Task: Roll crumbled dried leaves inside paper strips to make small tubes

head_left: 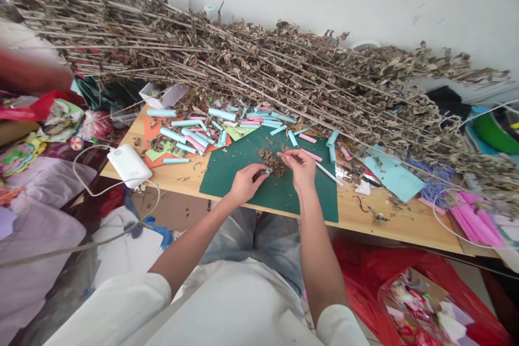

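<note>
The left hand (245, 181) pinched a small paper tube (268, 171). The right hand (303, 170), near it, had its fingertips together; I could not tell if they gripped anything. Leaf crumbs (276, 165) lay between both hands on a green mat (223, 173), paper rolls (222, 114) beyond them on the desk (182, 174).

Way through: my nine o'clock, over green mat (221, 173).
Paper tubes (222, 114) block ten to eleven; dried stalks (259, 65) wall twelve.
</note>
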`<action>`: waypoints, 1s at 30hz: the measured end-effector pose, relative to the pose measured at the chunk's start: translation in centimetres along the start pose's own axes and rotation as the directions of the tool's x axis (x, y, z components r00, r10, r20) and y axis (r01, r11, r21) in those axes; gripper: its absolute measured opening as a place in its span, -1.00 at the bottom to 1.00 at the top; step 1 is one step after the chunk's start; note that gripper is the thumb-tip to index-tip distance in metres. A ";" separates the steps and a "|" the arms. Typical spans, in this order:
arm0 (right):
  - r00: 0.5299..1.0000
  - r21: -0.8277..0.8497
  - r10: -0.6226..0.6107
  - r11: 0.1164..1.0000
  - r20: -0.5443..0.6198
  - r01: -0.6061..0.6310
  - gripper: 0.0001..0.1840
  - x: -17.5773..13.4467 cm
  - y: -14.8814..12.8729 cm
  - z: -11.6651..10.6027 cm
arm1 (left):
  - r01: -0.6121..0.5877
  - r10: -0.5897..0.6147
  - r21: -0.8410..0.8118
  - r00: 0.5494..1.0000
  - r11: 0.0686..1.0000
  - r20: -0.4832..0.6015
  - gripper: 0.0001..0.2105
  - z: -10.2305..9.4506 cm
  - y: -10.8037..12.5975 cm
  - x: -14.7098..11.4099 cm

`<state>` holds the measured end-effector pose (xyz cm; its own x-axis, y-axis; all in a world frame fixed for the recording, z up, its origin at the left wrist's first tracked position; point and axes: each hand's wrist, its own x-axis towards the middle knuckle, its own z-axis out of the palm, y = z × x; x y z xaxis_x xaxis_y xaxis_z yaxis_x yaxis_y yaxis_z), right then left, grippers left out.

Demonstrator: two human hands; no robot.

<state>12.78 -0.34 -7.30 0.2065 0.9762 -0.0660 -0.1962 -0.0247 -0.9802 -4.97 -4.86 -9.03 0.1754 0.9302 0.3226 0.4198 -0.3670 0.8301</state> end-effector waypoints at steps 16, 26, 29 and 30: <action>0.950 -0.452 -0.214 0.841 0.227 0.297 -0.89 -5.7 -4.0 1.3 | -0.031 0.031 0.020 0.999 0.999 0.012 -0.83 -0.1 -0.1 0.0; 0.900 -0.540 -0.322 0.721 0.294 0.435 -0.87 -6.3 -3.2 1.3 | -0.027 0.026 0.016 1.000 1.000 0.005 -0.84 0.0 -0.4 -0.1; 0.901 -0.526 -0.350 0.731 0.258 0.435 -0.83 -6.5 -3.1 1.1 | -0.025 0.025 0.009 1.000 1.000 0.008 -0.84 0.1 -0.4 0.0; 0.902 -0.518 -0.359 0.738 0.239 0.431 -0.83 -6.5 -3.1 1.1 | -0.025 0.025 0.007 1.000 1.000 0.010 -0.84 0.1 -0.4 0.0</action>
<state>11.00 -6.42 -3.65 0.0276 0.9411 0.3371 0.4410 0.2912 -0.8490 -5.06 -4.77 -9.39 0.1945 0.9205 0.3389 0.4217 -0.3905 0.8184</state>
